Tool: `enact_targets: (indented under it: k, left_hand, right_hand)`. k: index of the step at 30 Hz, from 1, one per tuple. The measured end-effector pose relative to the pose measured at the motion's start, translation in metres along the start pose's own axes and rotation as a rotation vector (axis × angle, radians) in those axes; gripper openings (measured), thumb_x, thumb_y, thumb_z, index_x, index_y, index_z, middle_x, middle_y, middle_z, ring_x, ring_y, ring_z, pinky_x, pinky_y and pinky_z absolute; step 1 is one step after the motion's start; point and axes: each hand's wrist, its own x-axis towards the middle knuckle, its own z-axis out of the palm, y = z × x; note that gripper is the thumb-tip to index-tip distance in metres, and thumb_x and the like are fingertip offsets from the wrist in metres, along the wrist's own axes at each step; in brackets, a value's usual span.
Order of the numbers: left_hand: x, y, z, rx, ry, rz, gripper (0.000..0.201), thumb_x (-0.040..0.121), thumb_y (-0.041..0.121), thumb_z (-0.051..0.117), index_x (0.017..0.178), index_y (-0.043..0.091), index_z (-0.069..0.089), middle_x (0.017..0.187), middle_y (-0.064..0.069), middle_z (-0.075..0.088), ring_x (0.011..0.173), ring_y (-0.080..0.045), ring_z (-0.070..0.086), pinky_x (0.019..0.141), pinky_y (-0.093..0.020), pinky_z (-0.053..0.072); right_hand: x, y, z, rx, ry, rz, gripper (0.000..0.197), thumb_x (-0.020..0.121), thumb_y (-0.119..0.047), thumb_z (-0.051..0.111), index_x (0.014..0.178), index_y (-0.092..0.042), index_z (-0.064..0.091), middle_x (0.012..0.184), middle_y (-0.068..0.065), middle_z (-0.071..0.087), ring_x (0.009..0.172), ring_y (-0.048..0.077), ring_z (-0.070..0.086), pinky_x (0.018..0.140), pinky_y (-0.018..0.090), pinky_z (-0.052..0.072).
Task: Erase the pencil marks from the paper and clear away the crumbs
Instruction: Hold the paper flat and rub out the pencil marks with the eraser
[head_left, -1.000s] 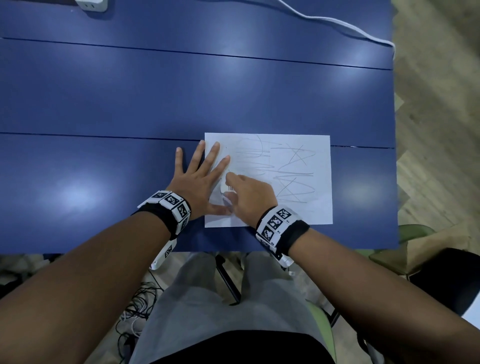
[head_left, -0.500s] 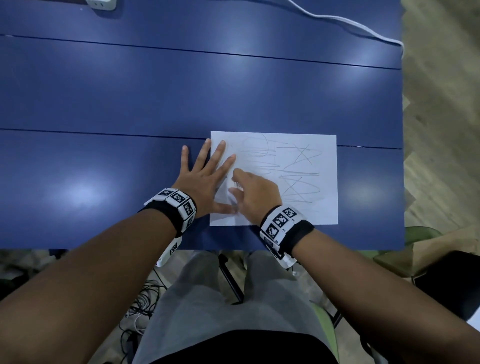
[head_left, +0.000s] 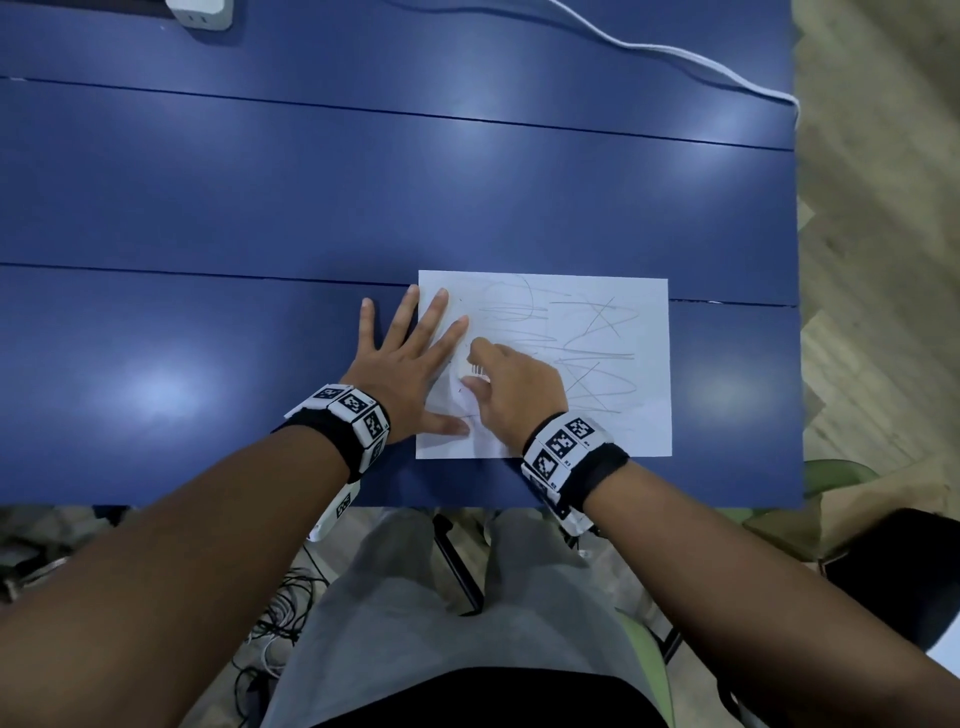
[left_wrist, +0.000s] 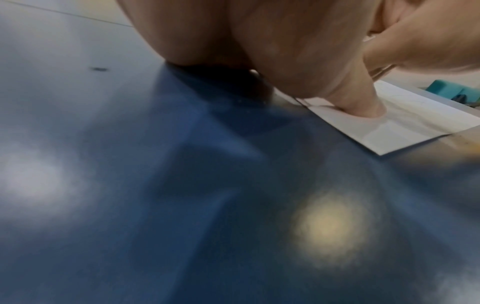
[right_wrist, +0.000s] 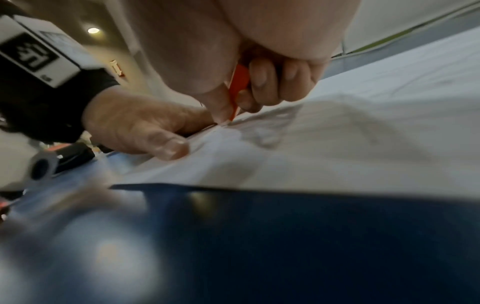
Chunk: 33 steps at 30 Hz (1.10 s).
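Note:
A white paper with grey pencil marks lies on the blue table near its front edge. My left hand lies flat with spread fingers over the paper's left edge; its thumb presses the sheet. My right hand pinches a white eraser with a barcode and holds it down on the paper's left part, close to the left fingers. From the right wrist, the eraser's red sleeve shows between thumb and curled fingers, its tip on the paper.
A white cable runs across the far right of the table and over its right edge. A white power block sits at the far left. Seams cross the tabletop. Cables lie on the floor under the front edge.
My right hand with the eraser has shifted slightly farther up the paper's left part. The left hand stays pressed in place.

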Motion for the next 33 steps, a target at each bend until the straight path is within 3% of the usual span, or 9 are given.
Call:
enact_targets:
  k: [5,10,14,19,23,27,31,33]
  left_hand:
    - [0.000,-0.002,0.002,-0.003,0.010,-0.002,0.126,0.065,0.103,0.020,0.157,0.027,-0.022,0.160,-0.005,-0.038,0.148,-0.035,-0.033,0.111,-0.075,-0.012]
    - [0.000,-0.001,0.001,-0.016,0.011,0.005,0.126,0.065,0.102,0.022,0.156,0.028,-0.023,0.160,-0.003,-0.038,0.148,-0.033,-0.034,0.111,-0.074,-0.014]
    - [0.000,-0.002,0.002,-0.003,0.007,-0.002,0.125,0.064,0.101,0.017,0.157,0.028,-0.021,0.161,-0.005,-0.037,0.148,-0.035,-0.032,0.112,-0.075,-0.011]
    - [0.000,-0.001,-0.001,-0.001,-0.007,-0.001,0.126,0.065,0.102,0.021,0.154,0.028,-0.028,0.158,-0.004,-0.042,0.147,-0.034,-0.036,0.111,-0.075,-0.012]
    - [-0.001,0.000,-0.002,0.004,-0.015,-0.003,0.125,0.065,0.101,0.020,0.154,0.028,-0.028,0.159,-0.004,-0.041,0.147,-0.035,-0.035,0.111,-0.075,-0.013]
    - [-0.001,0.001,-0.002,-0.003,-0.017,-0.005,0.126,0.064,0.101,0.021,0.155,0.029,-0.027,0.159,-0.003,-0.040,0.147,-0.034,-0.035,0.112,-0.075,-0.013]
    - [-0.001,-0.001,-0.002,-0.004,-0.025,-0.004,0.126,0.063,0.103,0.015,0.154,0.028,-0.028,0.158,-0.004,-0.042,0.147,-0.034,-0.036,0.111,-0.075,-0.012]
    - [-0.001,0.000,-0.002,-0.004,-0.025,-0.003,0.125,0.064,0.102,0.018,0.154,0.029,-0.028,0.158,-0.003,-0.042,0.146,-0.033,-0.036,0.111,-0.075,-0.013]
  right_hand:
    - [-0.010,-0.011,0.004,0.043,-0.087,-0.076,0.018,0.095,-0.028,0.049,0.109,-0.017,0.048,0.097,0.001,0.063,0.078,0.026,0.060,0.064,0.033,0.045]
    - [0.000,-0.002,0.001,0.041,0.021,0.031,0.016,0.095,-0.029,0.051,0.107,-0.019,0.048,0.099,-0.002,0.066,0.080,0.024,0.061,0.065,0.034,0.048]
    - [-0.012,-0.011,0.006,0.034,-0.081,-0.081,0.017,0.095,-0.027,0.050,0.108,-0.016,0.049,0.094,0.001,0.063,0.076,0.027,0.060,0.061,0.032,0.041]
    - [-0.001,0.000,0.002,0.037,0.005,0.023,0.018,0.095,-0.029,0.052,0.109,-0.018,0.049,0.099,-0.002,0.065,0.079,0.024,0.061,0.064,0.034,0.047]
    - [-0.004,-0.002,0.002,-0.009,-0.065,-0.069,0.020,0.095,-0.029,0.052,0.111,-0.017,0.050,0.101,0.000,0.065,0.081,0.027,0.062,0.064,0.034,0.046]
    - [0.002,0.004,-0.003,0.001,0.015,0.008,0.019,0.096,-0.030,0.051,0.112,-0.019,0.049,0.103,-0.004,0.066,0.085,0.024,0.062,0.067,0.034,0.048]
    - [-0.011,-0.007,0.005,0.027,-0.091,-0.072,0.019,0.096,-0.029,0.049,0.111,-0.018,0.048,0.101,-0.001,0.064,0.082,0.026,0.061,0.068,0.036,0.049]
    - [-0.008,-0.001,0.003,0.011,-0.043,-0.033,0.018,0.096,-0.031,0.049,0.111,-0.020,0.048,0.103,-0.003,0.065,0.083,0.024,0.063,0.068,0.035,0.050]
